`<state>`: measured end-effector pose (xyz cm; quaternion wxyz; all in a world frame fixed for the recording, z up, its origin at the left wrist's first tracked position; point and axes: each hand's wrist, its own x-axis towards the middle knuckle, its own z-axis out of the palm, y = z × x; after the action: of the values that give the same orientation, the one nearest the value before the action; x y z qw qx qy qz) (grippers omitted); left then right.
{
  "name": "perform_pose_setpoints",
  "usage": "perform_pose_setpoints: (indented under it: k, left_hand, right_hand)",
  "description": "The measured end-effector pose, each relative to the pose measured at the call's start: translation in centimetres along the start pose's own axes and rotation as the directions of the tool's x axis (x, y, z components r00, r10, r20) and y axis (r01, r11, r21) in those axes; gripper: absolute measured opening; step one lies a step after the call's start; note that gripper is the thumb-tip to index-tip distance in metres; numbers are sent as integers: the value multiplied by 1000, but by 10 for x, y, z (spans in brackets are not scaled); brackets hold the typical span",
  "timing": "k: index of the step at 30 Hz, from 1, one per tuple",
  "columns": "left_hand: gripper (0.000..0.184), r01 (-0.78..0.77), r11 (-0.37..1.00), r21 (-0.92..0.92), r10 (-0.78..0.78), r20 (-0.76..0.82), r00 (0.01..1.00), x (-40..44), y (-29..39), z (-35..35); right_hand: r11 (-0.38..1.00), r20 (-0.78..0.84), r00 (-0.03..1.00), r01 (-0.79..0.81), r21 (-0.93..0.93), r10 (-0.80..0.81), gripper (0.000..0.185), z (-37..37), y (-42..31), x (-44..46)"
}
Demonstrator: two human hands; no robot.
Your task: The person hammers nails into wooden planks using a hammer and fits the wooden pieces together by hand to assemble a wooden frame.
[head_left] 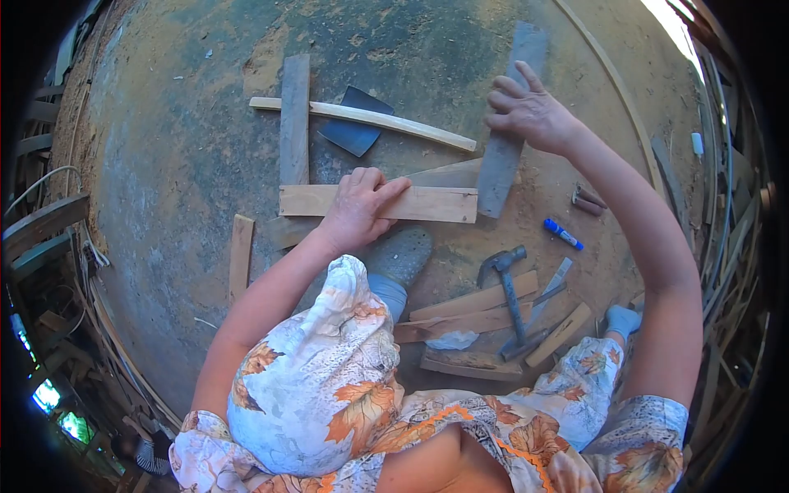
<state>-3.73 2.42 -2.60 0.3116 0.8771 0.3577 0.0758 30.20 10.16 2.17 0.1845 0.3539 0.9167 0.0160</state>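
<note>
Pale plank (436, 205): one, sawn wood, laid crosswise on the floor (181, 164) before the wearer; small dark marks, possibly nail holes, are seen near its ends. Left grip (356, 209): clasped across the plank left of its right half, fingers bent over the far edge. Handling, as judged: light, stiff, dry, not slippery; splinters may be met along the edges, and splitting is to be guarded against near the marked ends. Hold is best taken about the middle, across the width.

Weathered grey board (500, 172): one, set slanting just beside the plank's right end. Right grip (530, 115): laid over its upper part, some fingers curled, one extended; whether it is closed on the wood cannot be told. Handling, as judged: stiff, rough, somewhat heavier; best held by both long edges.

Also listed: thin batten (394, 123), dark sheet (349, 135), hammer (509, 287), blue marker (564, 234)
</note>
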Motion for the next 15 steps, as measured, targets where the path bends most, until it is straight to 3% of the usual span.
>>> perform_pose_setpoints:
  k: [3, 7, 9, 10, 12, 13, 15]
  left_hand:
    - [68, -1, 1000, 10, 1, 11, 1000, 1, 0, 0]
    - [69, -9, 997, 77, 7, 24, 1000, 5, -8, 15]
    - [69, 12, 992, 124, -14, 14, 1000, 10, -9, 21]
    - [69, 11, 992, 123, -13, 13, 1000, 13, -10, 21]
    - [69, 29, 990, 136, -29, -3, 1000, 17, -10, 23]
    - [69, 26, 991, 133, -25, -4, 1000, 17, -9, 22]
    - [70, 35, 994, 99, -35, -7, 999, 16, -11, 18]
  right_hand:
    - [997, -86, 993, 77, 18, -75, 34, 18, -24, 34]
    - [986, -168, 974, 160, 56, -149, 51, 34, -38, 53]
    - [995, -246, 968, -16, 97, 39, 54, 41, -40, 56]
    - [995, -245, 969, -17, 95, 40, 54, 42, -41, 55]
    - [919, -283, 880, -330, 214, 382, 51, 45, -42, 49]
    - [919, -279, 880, -333, 211, 383, 51, 46, -44, 41]
    - [605, -142, 755, -381, 699, 640, 46, 49, -52, 19]
